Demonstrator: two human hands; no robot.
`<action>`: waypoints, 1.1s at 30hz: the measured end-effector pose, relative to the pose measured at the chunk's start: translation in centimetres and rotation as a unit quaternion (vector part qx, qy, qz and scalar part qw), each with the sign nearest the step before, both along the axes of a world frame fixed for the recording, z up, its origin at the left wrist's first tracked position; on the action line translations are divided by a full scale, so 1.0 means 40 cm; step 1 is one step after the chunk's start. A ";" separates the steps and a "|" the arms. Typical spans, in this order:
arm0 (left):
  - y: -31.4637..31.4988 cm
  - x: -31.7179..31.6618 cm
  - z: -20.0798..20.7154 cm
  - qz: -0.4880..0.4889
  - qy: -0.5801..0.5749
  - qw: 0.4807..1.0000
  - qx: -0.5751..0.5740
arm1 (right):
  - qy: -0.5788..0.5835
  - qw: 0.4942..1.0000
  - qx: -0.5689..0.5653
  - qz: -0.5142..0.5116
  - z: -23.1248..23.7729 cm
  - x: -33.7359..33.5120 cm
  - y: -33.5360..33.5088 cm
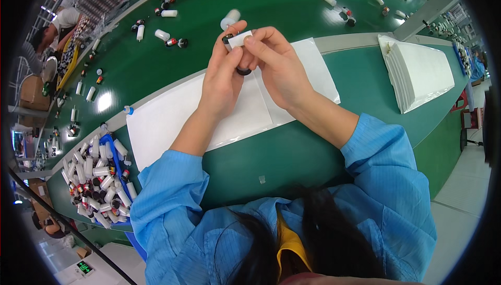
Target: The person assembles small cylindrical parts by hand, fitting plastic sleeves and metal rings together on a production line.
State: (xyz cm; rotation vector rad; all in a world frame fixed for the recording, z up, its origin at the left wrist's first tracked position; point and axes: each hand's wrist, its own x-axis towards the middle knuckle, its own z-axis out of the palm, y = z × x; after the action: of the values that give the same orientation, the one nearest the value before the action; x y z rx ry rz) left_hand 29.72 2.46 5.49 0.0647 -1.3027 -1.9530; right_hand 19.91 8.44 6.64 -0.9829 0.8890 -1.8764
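In front of me, over the white sheets, both hands meet at a small white piece [240,39] with black ends or parts beside it. My left hand [219,79] is closed, with its thumb and fingers gripping the piece from the left. My right hand [282,71] pinches its right side between thumb and fingers. A round black part [243,71] shows below the fingers; which hand holds it I cannot tell. Just beyond my left fingertips is a translucent white cylinder [230,20]; whether it touches them is unclear.
White sheets [167,123] cover the bench under my hands. At left, a blue-edged tray [116,162] is heaped with white cylinders. Scattered cylinders [162,35] lie on the green belt [198,8]. A stack of white packs [420,71] lies at right. Another person [65,21] is at far left.
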 end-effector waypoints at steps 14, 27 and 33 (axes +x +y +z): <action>-0.017 0.011 0.009 -0.017 0.024 0.996 0.078 | 0.326 0.918 -0.149 -0.170 0.002 0.017 0.005; 0.002 0.006 0.007 0.025 0.000 1.000 -0.009 | 0.033 0.999 0.003 -0.003 0.017 0.010 -0.006; -0.002 0.002 0.002 -0.020 0.014 0.999 -0.021 | 0.006 0.999 0.044 0.027 0.028 -0.002 -0.005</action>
State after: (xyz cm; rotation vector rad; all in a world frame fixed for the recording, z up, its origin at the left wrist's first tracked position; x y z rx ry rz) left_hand 29.78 2.40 5.57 -0.0101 -1.3355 -1.9517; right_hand 19.84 8.25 7.75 -0.9560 0.9337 -1.7731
